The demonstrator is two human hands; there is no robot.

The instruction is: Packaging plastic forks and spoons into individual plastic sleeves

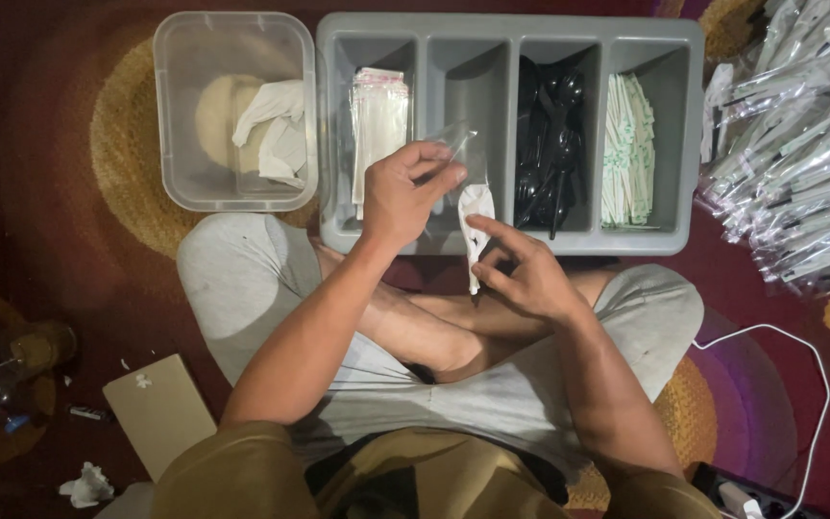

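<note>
Pinched between thumb and fingers, the left hand (405,197) held a clear plastic sleeve (461,154) above the grey divided tray (506,34); the right hand (523,274) gripped a folded white napkin (476,226) with its fingertips, just below the sleeve's mouth; empty sleeves (378,120), black spoons (549,144) and paper-wrapped picks (628,149) filled separate compartments; a clear tub (232,106) sat left of the tray, packed bundles (799,144) lay to the right.

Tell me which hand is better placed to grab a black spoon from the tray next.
Right, probably. The right hand sits nearer the black spoons, pinching only the folded napkin at the bag's mouth. The left hand holds the clear bag open.
</note>
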